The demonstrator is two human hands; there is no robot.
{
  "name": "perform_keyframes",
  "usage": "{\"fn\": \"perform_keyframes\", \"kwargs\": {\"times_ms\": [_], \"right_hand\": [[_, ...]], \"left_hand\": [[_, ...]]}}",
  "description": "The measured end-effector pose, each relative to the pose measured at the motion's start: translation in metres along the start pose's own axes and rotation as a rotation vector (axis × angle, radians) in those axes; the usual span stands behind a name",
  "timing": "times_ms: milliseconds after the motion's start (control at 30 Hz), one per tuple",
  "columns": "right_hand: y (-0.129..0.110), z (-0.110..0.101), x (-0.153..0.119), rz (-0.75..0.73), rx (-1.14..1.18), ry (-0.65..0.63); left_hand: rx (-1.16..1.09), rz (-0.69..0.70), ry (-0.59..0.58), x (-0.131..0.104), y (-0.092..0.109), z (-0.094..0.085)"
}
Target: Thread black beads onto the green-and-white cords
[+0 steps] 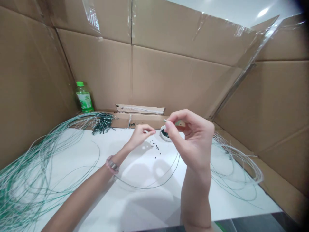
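Note:
My right hand [193, 138], raised in front of the bowl, pinches a thin wire [165, 120] between thumb and forefinger; its pale green end pokes out past the fingertips. A thin wire loop [149, 188] curves over the white surface below both hands. To the left, my left hand [142, 135] has thumb and forefinger pressed together just above the table, and whatever may be between them is too small to make out. Tiny black pieces [157, 147] lie scattered beside its fingertips. A small white bowl [161, 136] of black pieces stands partly hidden behind my right hand.
A large tangle of green and white wires [26, 180] covers the left side, with black ends bunched [103, 123] at the back. More wires [241, 167] lie coiled at right. A green bottle [85, 100] stands in the back left corner. Cardboard walls [183, 77] enclose the table.

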State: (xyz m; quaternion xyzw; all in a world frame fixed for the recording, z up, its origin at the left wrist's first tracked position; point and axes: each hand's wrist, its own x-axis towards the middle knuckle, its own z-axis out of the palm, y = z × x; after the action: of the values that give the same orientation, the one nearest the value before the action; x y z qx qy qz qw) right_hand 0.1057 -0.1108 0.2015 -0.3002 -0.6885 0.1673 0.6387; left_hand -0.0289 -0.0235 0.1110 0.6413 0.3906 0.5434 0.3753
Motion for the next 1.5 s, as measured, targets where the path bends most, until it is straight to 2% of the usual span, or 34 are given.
{"fn": "perform_keyframes", "kwargs": {"times_ms": [100, 133, 233, 333, 700, 1333, 1500], "right_hand": [[-0.001, 0.005, -0.001, -0.02, -0.03, 0.019], [-0.001, 0.008, -0.002, -0.028, -0.023, 0.015], [-0.004, 0.019, -0.006, -0.049, 0.008, -0.007], [-0.007, 0.029, -0.01, -0.056, 0.03, -0.019], [-0.008, 0.033, -0.014, -0.054, 0.04, -0.005], [-0.009, 0.034, -0.014, -0.11, 0.025, 0.01], [-0.008, 0.031, -0.014, -0.13, 0.006, -0.005]], "left_hand": [[-0.25, 0.044, 0.133, -0.003, 0.025, -0.015], [-0.432, 0.059, 0.162, -0.008, 0.036, -0.02], [-0.779, 0.055, 0.123, -0.024, 0.069, -0.025], [-0.879, 0.027, 0.051, -0.035, 0.085, -0.022], [-0.932, 0.08, -0.077, -0.039, 0.087, -0.02], [-0.771, 0.143, -0.027, -0.04, 0.088, -0.023], [-0.705, 0.212, -0.04, -0.04, 0.085, -0.023]]}}
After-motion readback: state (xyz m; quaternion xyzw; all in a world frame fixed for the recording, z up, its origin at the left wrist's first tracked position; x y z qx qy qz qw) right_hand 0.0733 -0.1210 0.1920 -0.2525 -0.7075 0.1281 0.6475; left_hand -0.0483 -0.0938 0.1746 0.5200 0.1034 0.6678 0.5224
